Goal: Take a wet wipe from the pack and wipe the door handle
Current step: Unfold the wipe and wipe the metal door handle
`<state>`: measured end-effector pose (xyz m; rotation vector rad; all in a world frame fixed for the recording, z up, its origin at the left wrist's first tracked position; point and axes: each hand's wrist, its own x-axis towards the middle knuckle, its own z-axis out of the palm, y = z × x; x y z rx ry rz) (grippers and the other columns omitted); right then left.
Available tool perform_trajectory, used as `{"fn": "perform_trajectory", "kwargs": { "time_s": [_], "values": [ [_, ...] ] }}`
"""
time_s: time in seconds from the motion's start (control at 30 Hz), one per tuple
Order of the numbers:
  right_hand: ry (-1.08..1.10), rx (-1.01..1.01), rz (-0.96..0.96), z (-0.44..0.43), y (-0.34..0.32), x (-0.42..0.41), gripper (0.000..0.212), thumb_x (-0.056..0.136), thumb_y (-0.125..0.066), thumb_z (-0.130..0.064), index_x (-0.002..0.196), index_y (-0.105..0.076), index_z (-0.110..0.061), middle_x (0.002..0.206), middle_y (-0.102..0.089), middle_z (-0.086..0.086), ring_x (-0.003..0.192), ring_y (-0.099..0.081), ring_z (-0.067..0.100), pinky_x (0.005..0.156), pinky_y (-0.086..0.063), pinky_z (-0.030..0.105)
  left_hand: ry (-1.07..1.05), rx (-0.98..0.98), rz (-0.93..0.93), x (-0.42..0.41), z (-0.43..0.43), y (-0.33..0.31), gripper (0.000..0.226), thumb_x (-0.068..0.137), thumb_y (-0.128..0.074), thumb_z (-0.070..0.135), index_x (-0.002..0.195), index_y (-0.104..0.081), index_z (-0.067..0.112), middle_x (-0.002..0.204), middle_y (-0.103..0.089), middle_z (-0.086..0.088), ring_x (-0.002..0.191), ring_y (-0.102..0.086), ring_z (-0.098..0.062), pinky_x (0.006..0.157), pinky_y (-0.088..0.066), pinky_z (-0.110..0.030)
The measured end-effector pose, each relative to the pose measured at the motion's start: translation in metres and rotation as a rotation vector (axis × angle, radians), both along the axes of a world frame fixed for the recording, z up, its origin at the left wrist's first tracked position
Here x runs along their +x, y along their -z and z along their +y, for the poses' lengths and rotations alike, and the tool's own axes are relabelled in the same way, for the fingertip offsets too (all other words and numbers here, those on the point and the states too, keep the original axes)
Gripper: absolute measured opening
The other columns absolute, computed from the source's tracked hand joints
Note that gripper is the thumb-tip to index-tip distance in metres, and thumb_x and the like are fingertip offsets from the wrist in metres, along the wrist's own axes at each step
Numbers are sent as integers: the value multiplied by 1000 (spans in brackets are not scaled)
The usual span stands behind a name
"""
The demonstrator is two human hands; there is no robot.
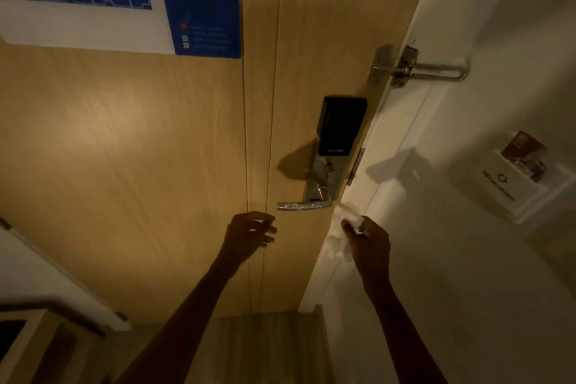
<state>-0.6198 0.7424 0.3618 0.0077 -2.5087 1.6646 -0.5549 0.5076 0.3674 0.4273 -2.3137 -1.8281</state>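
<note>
Just below the door handle (304, 205), right hand (369, 243) raised, fingers pinched on crumpled white wet wipe (338, 243), not touching the lever. Left hand (249, 232) beside it, loosely spread, empty, near the wooden door (156, 150).

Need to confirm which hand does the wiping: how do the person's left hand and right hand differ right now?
The right hand pinches a crumpled white wet wipe; the left hand holds nothing, fingers loosely curled. The left hand sits just below the free tip of the silver metal lever door handle; the right hand is below its pivot end, over the white door frame. Neither hand touches the handle, and both are raised toward it.
</note>
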Motion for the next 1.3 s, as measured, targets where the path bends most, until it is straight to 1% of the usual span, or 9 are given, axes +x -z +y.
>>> {"fn": "perform_trajectory", "kwargs": {
  "time_s": [0.07,0.13,0.37,0.53,0.63,0.8,1.0,1.13,1.3],
  "values": [
    [119,18,154,-6,-1,-6,20,88,-69,-24,93,-68,-4,86,-71,5,77,-67,15,70,-53,20,-49,6,3,-5,-4,0,20,89,-63,17,107,-66,10,92,-73,-8,74,-74,-20,68,-62,-37],
    [153,-46,278,-16,-4,-9,16,87,-70,-19,91,-68,-4,81,-70,0,73,-66,8,67,-55,21,-61,21,17,-13,-5,-2,21,88,-64,14,108,-67,8,95,-73,-9,75,-74,-21,69,-62,-40],
    [-21,73,411,-42,6,-26,23,87,-71,-18,105,-67,-4,95,-69,7,77,-67,14,67,-50,11,-142,11,59,-33,-3,-5,17,85,-68,8,101,-72,4,95,-73,-14,74,-74,-24,68,-61,-47],
    [-168,178,431,-32,21,-31,32,89,-68,-13,119,-61,-6,107,-61,13,80,-67,21,67,-58,24,-135,-2,55,-35,-5,-5,13,83,-70,7,95,-75,6,88,-75,-13,73,-74,-23,69,-61,-40],
    [-251,308,457,-23,23,-42,39,89,-67,-12,128,-60,-10,115,-56,10,83,-64,17,70,-59,23,-125,-19,71,-35,-6,-3,13,83,-69,4,94,-76,4,82,-75,-15,73,-73,-26,68,-61,-36],
    [-309,400,475,-17,22,-61,32,83,-74,-15,115,-66,-10,122,-59,6,101,-67,24,83,-60,38,-97,-38,76,-36,-7,-4,16,81,-70,1,96,-75,0,82,-74,-18,77,-72,-31,74,-60,-37],
    [-343,729,652,-25,21,-70,42,79,-77,-26,119,-67,-21,117,-57,7,105,-52,24,76,-58,32,-63,-26,57,-36,-10,-11,19,76,-72,-6,96,-72,-7,90,-72,-26,81,-71,-37,79,-57,-42],
    [-387,727,652,-31,21,-70,40,79,-76,-26,118,-68,-20,123,-56,6,110,-49,23,81,-56,32,-70,14,18,-39,-11,-12,18,77,-73,-3,94,-72,-7,87,-72,-29,66,-70,-20,69,-58,-30],
    [-465,620,614,-25,17,-72,35,83,-73,-25,118,-66,-22,122,-54,2,108,-54,16,85,-53,26,-42,-20,47,-39,-13,-13,15,79,-71,-2,92,-72,-9,85,-71,-29,78,-68,-41,77,-57,-44]
  ]
}}
